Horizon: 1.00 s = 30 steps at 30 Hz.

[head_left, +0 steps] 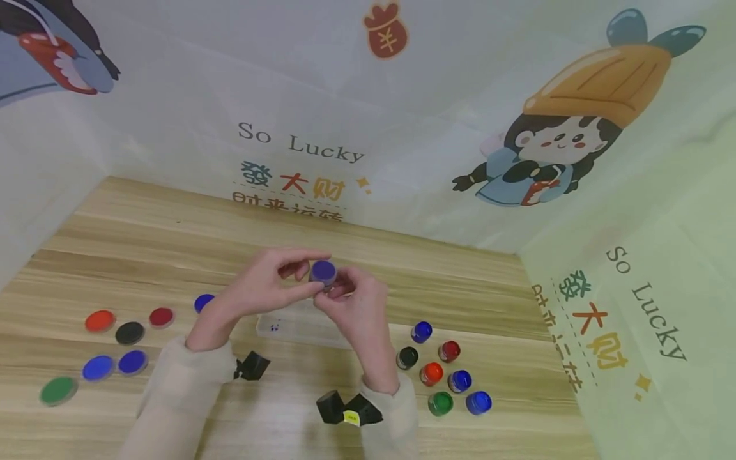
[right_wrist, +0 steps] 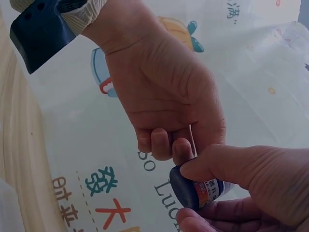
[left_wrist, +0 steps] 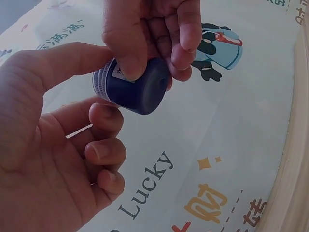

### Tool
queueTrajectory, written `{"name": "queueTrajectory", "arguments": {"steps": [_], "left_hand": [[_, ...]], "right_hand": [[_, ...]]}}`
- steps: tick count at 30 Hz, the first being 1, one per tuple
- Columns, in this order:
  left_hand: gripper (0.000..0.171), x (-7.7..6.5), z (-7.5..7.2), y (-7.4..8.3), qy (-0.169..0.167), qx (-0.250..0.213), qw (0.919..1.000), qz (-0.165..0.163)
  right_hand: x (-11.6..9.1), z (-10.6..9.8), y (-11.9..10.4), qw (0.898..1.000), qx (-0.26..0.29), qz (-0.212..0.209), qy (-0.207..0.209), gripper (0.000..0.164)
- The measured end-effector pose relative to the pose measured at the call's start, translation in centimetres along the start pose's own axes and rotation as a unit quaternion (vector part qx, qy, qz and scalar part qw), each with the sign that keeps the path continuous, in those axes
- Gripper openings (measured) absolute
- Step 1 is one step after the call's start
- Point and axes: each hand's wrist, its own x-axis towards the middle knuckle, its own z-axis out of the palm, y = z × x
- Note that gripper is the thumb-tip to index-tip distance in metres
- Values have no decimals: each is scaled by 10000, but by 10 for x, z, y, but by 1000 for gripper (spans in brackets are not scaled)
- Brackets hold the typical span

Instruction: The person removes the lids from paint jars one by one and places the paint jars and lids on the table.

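Blue paint pot (head_left: 323,273): mid-frame, lifted above the desk (head_left: 172,249), held between both hands.
Left hand (head_left: 261,284): thumb and fingers curled, pinching the pot's side.
Right hand (head_left: 353,306): fingers curled around the pot.
Loose lids (head_left: 115,345): lower left.
Small pots (head_left: 443,370): lower right.

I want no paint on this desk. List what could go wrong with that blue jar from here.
1. Both hands, left hand and right hand, pinch the small blue jar in mid-air above the clear tray; a slip might drop it.
2. The open jars stand close by the right wrist; a sleeve could tip one.
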Motion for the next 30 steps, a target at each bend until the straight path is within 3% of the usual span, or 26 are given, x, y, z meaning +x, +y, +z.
{"name": "queueTrajectory", "arguments": {"steps": [9,15,19,22,27,30], "left_hand": [[30,-3,2,1,107,-282,9993,-221],[27,-4,3,9,336,-487,9954,-748],[27,-5,4,14,386,-214,9931,-1087],[30,-7,3,14,242,128,9956,-893],[34,-10,-4,8,-36,165,9997,-158],[29,-10,-4,7,101,227,9996,-92]], "right_hand": [[-5,2,-3,10000,-9,41,-45,19],[-8,6,-3,9998,-1,-105,144,19],[-9,7,-5,9999,-17,6,127,20],[-9,8,-5,9999,13,124,44,22],[-10,7,-3,9999,39,65,-97,21],[-10,8,-2,9999,26,11,-119,21]]}}
